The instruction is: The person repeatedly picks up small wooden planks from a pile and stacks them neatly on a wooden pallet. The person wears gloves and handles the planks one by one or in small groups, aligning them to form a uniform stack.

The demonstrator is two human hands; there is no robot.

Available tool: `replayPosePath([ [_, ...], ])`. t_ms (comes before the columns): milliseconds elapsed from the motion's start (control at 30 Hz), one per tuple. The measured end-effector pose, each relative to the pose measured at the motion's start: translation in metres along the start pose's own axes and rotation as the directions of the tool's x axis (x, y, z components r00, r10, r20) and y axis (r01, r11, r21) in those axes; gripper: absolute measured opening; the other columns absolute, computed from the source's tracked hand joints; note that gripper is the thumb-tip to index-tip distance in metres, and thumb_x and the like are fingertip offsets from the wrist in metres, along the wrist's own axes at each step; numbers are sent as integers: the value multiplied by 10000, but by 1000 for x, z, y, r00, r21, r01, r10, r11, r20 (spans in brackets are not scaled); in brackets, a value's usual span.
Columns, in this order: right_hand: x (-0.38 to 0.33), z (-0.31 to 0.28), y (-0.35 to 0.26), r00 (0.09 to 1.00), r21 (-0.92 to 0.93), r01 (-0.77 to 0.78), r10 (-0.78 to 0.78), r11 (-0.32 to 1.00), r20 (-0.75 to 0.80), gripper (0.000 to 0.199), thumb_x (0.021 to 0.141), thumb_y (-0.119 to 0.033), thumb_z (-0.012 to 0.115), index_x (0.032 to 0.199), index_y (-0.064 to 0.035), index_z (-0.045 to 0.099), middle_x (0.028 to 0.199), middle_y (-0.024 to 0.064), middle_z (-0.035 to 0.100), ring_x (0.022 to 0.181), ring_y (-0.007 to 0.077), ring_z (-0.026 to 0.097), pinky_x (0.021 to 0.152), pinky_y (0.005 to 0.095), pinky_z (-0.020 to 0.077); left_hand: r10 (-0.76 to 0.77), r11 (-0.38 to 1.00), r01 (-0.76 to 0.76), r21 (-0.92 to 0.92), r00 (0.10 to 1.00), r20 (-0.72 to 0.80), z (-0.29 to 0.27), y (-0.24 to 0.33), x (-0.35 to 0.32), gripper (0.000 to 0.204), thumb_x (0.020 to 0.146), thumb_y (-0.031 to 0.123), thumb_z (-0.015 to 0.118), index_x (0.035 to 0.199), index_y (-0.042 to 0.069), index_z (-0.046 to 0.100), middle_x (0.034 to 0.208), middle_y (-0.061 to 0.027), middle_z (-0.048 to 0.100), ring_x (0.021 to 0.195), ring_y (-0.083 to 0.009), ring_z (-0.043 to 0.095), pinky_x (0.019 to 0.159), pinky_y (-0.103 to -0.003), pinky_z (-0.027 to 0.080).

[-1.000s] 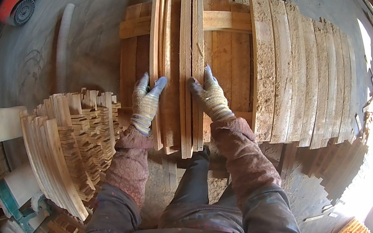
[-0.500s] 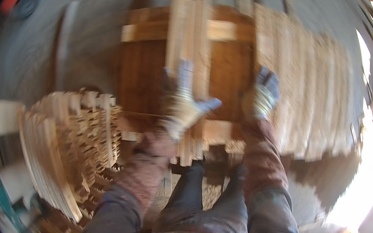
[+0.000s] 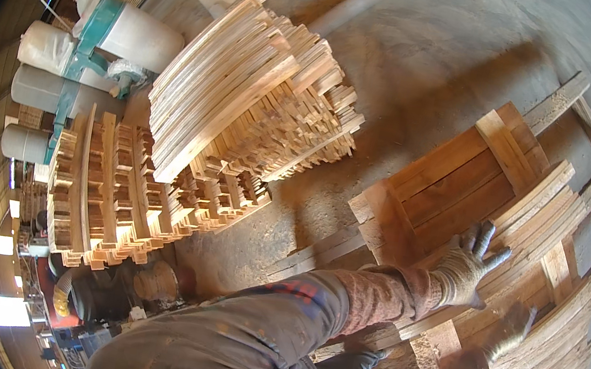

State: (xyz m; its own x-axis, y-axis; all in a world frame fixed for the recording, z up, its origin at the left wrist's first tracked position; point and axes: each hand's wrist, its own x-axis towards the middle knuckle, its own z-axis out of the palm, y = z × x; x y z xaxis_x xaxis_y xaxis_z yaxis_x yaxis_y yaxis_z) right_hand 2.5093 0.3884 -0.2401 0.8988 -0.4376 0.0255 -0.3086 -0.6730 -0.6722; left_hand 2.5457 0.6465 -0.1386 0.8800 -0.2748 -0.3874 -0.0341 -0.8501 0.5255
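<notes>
My left hand, in a pale work glove with blue-grey fingertips, lies with fingers spread on a few long, light wooden strips. Those strips rest lengthwise over a brown wooden panel with crosspieces. Nearer the right, my right hand, gloved alike and slightly blurred, stretches its fingers along the inner edge of a broad row of wooden slats. Neither hand is closed around a piece of wood.
A tall stack of light wood strips stands at upper left, with another slatted pile beside it. Behind are a teal machine frame and white cylinders. Long wooden beams reach out from under the panel over the concrete floor.
The view has swung left, so the panel and slats now sit lower right and the strip stacks fill the left. Both hands remain over the same wood, left fingers still spread.
</notes>
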Motion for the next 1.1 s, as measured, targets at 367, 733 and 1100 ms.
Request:
replayPosePath([
  [367, 37, -43, 11, 995, 159, -99, 96, 982, 24, 535, 928, -334, 738, 1337, -84, 498, 1154, 92, 572, 994, 211, 570, 838, 358, 537, -26, 985, 46, 164, 993, -119, 3, 13, 10, 1174, 689, 711, 799, 1634, 310, 230, 1659, -342, 61, 1497, -579, 141, 1140, -713, 228],
  [733, -24, 42, -104, 918, 304, -376, 307, 876, 251, 960, 930, -581, 651, 1608, -53, 222, 1483, 330, 452, 1357, 483, 474, 1117, 512, 407, 7, 952, 72, 297, 967, -257, 20, 6, 12, 884, 871, 731, 605, 1605, 328, 322, 1655, -311, 138, 1451, -567, 283, 1146, -601, 356],
  [1100, -14, -112, -21, 941, 559, -306, 153, 770, 303, 565, 982, -485, 660, 1335, -45, 626, 1330, 212, 635, 1259, 346, 604, 1074, 427, 473, 73, 776, -278, -566, 932, -356, 66, 137, 15, 561, 1022, 212, 630, 1512, 38, 422, 1579, -228, 366, 1358, -299, 451, 1108, -410, 415],
])
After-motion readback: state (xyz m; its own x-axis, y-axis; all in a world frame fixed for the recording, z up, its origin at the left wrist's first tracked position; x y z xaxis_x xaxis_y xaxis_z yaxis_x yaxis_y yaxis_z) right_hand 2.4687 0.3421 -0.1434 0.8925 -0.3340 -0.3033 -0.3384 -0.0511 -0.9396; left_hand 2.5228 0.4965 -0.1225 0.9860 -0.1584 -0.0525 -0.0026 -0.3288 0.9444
